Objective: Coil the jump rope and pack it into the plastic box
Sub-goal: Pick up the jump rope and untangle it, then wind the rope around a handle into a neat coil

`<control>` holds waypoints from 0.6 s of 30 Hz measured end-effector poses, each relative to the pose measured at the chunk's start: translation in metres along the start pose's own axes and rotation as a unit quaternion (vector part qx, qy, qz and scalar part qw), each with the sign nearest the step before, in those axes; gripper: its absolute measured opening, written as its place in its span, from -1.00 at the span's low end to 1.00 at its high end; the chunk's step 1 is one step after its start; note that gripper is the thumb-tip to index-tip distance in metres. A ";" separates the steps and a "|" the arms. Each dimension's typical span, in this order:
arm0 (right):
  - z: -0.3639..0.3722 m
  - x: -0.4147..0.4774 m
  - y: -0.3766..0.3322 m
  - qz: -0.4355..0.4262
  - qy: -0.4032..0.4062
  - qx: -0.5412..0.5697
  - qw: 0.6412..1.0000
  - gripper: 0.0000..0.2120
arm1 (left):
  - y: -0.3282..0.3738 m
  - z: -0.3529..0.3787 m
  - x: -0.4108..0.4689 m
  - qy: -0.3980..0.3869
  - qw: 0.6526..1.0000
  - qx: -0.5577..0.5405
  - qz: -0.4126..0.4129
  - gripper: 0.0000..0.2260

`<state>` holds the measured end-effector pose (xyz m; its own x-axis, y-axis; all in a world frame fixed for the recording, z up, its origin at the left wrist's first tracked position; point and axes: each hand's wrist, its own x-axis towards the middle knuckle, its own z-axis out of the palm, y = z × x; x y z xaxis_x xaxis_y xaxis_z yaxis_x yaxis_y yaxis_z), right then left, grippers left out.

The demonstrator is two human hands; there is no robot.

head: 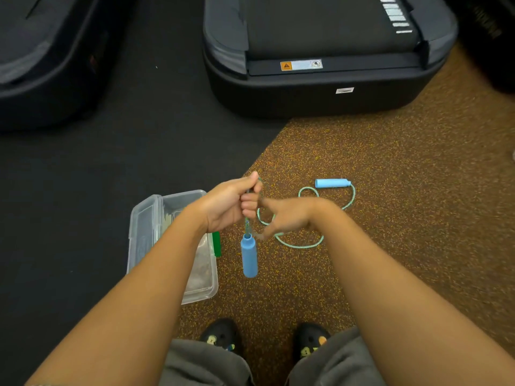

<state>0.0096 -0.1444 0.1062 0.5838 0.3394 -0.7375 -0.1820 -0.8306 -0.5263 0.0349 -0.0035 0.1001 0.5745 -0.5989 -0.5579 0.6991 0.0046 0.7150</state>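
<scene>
The jump rope has a pale green cord (299,246) and two blue handles. My left hand (231,203) is closed on the cord, and one blue handle (249,255) hangs straight down from it above the floor. My right hand (289,217), blurred, is just to the right of the left with its fingers around the cord. The rest of the cord lies in loose loops on the brown speckled floor and ends at the second blue handle (332,183), which lies flat. The clear plastic box (204,288) sits open on the floor under my left forearm, its lid (143,227) folded out to the left.
A treadmill's black rear end (315,87) stands ahead, and another dark machine (41,65) is at far left. A green object (216,244) lies at the box's right edge. My two shoes (223,334) are at the bottom, on the brown mat beside black flooring.
</scene>
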 end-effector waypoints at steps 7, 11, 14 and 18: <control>0.020 0.010 -0.018 -0.061 0.047 0.181 0.980 -0.65 | 0.006 -0.001 0.002 0.063 0.991 -0.038 0.108 -0.70; 0.016 0.005 -0.020 -0.078 0.075 0.271 0.957 -0.76 | 0.000 -0.005 -0.004 0.074 0.992 0.066 0.079 -0.51; 0.004 0.000 -0.018 -0.084 0.129 0.351 0.924 -0.76 | -0.011 0.000 -0.013 0.017 0.996 0.082 0.014 -0.49; -0.005 -0.007 -0.016 -0.080 0.197 0.357 0.910 -0.68 | -0.012 0.009 -0.019 -0.008 0.992 0.122 -0.014 -0.52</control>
<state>0.0124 -0.1356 0.1222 0.8609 0.1300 -0.4920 -0.4546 -0.2376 -0.8584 0.0116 0.0003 0.1059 0.5482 -0.6091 -0.5731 0.5899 -0.2041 0.7812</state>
